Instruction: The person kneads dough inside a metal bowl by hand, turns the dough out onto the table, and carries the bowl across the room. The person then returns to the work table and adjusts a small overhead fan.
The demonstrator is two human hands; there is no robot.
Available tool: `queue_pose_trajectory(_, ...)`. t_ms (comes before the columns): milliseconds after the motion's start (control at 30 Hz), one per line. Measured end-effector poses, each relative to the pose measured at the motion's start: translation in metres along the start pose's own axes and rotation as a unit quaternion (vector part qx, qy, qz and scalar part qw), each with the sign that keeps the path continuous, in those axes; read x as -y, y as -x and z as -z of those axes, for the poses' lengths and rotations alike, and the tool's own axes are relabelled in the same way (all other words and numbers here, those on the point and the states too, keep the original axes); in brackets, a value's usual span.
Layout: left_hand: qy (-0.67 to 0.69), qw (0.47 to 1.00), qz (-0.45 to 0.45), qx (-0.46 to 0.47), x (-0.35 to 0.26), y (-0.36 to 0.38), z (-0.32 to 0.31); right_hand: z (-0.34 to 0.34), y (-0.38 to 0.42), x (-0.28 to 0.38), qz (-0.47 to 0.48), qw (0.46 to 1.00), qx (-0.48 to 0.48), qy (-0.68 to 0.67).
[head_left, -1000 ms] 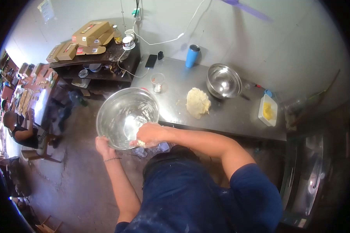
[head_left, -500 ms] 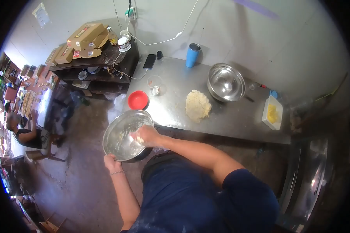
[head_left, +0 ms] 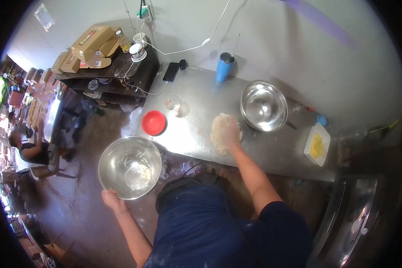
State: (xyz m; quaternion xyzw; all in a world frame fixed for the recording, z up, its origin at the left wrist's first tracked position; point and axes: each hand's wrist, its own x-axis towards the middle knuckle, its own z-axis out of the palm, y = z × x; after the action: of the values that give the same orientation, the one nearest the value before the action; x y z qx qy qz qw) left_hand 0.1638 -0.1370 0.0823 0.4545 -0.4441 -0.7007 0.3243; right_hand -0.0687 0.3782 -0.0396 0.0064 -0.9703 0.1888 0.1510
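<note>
My left hand [head_left: 113, 201] grips the near rim of a large metal bowl [head_left: 113, 154], held tilted off the table's front edge. Whitish smears and a few pale dough bits lie in the bowl. On the steel table, my right hand [head_left: 230, 131] is over a flat, rough lump of pale dough [head_left: 218, 136] and seems to touch it. Motion blurs its fingers, so their pose and anything in them cannot be made out.
On the steel table [head_left: 192, 111] are a red bowl [head_left: 153, 123], a clear cup [head_left: 173, 103], a phone [head_left: 171, 72], a blue tumbler [head_left: 225, 68], another metal bowl [head_left: 263, 106] and a white tub [head_left: 311, 154] of yellow stuff. Another person [head_left: 33, 149] sits far left.
My right hand has left the metal bowl and moved right onto the dough lump. My left hand has shifted the bowl left and down, away from the table.
</note>
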Motion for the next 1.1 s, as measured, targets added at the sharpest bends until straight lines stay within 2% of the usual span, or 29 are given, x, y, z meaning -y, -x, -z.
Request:
queue_pose_trajectory(100, -0.025, 0.999, -0.028, -0.018, 0.000, 0.000, 0.007, -0.047, 0.039, -0.034, 0.090, 0.995, -0.038, 0.031)
queue_pose_trajectory(200, -0.050, 0.996, -0.053, -0.042, -0.004, -0.001, 0.008, -0.033, 0.042, -0.027, 0.061, 0.998, 0.016, -0.024)
queue_pose_trajectory(300, -0.045, 0.995, -0.063, -0.058, -0.004, 0.008, 0.007, -0.029, 0.034, -0.030, 0.060, 0.992, 0.104, 0.046)
queue_pose_trajectory(400, -0.042, 0.994, -0.070, -0.075, -0.003, 0.008, 0.012, -0.024, 0.030, -0.031, 0.076, 0.977, 0.142, 0.138)
queue_pose_trajectory(500, -0.031, 0.993, -0.079, -0.087, 0.003, 0.008, 0.017, -0.031, 0.026, -0.037, 0.097, 0.979, 0.117, 0.135)
queue_pose_trajectory(600, -0.028, 0.991, -0.080, -0.104, -0.002, 0.014, 0.008, -0.019, 0.019, -0.030, 0.104, 0.974, 0.134, 0.152)
queue_pose_trajectory(700, -0.004, 0.991, -0.074, -0.110, -0.003, 0.014, 0.006, -0.015, 0.014, -0.027, 0.132, 0.973, 0.133, 0.133)
queue_pose_trajectory(800, 0.004, 0.990, -0.065, -0.123, 0.006, 0.016, 0.026, 0.005, -0.004, -0.032, 0.129, 0.961, 0.226, 0.099)
queue_pose_trajectory(900, -0.006, 0.989, -0.075, -0.131, 0.013, 0.010, 0.047, 0.017, -0.036, -0.050, 0.014, 0.960, 0.269, -0.077)
queue_pose_trajectory(933, -0.009, 0.988, -0.081, -0.132, 0.016, 0.007, 0.053, 0.015, -0.038, -0.053, 0.040, 0.979, 0.184, -0.074)
queue_pose_trajectory(1033, -0.033, 0.986, -0.091, -0.137, 0.017, 0.012, 0.058, 0.005, -0.051, -0.056, 0.037, 0.978, 0.200, -0.047)
queue_pose_trajectory(1100, -0.029, 0.987, -0.063, -0.142, 0.013, 0.024, 0.039, -0.004, -0.045, -0.054, 0.109, 0.977, 0.170, 0.069)
